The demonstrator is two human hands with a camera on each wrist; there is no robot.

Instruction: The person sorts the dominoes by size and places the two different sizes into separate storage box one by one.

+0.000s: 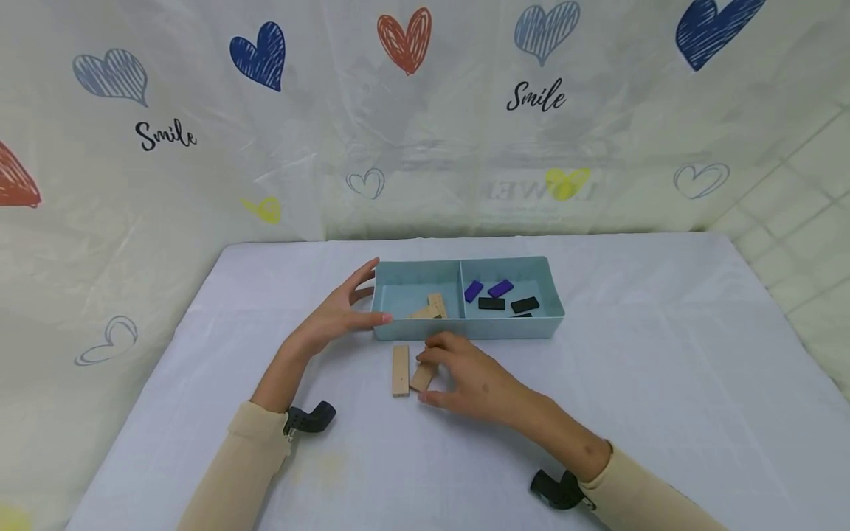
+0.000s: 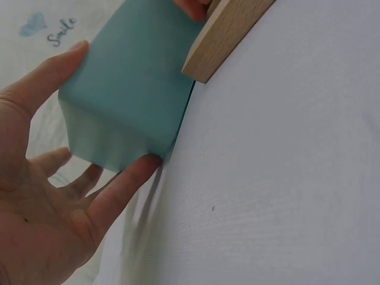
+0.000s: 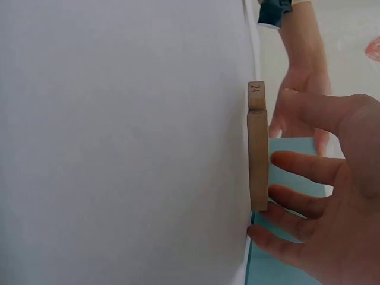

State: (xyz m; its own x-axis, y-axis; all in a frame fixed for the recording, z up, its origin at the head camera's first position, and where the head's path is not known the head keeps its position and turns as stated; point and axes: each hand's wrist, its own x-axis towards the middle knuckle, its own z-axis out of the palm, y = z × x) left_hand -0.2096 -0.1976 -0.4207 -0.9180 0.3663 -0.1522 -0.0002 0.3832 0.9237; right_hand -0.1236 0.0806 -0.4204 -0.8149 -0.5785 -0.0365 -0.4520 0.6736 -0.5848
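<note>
A pale blue-green box with two compartments stands on the white cloth. My left hand grips its left end, thumb on the front rim and fingers round the end wall. In front of the box, one plain wooden block lies lengthwise. Beside it lies a slanted wooden block, partly hidden by my right hand. That hand hovers close about the slanted block with thumb and fingers apart; in the right wrist view the fingers are spread beside the wooden block.
More wooden blocks lie in the box's left compartment. Its right compartment holds purple pieces and several black pieces. A cloth-covered table extends around the box, with a heart-printed backdrop behind.
</note>
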